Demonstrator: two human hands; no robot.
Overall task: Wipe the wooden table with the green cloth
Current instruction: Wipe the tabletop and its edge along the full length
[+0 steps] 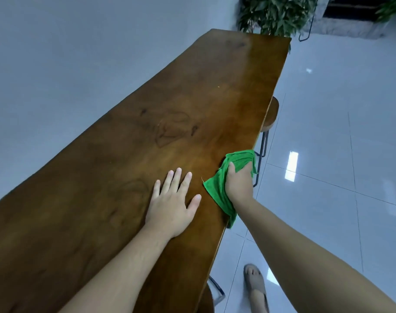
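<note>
A long, dark wooden table runs from the lower left to the upper right of the head view. My left hand lies flat on its top with the fingers spread, holding nothing. Just to its right, my right hand is closed on a bunched green cloth and presses it onto the table's right edge. Part of the cloth hangs over that edge.
A round wooden stool with metal legs stands tucked under the table's right edge. A leafy plant stands beyond the far end. A glossy grey tiled floor lies to the right, with my sandalled foot on it.
</note>
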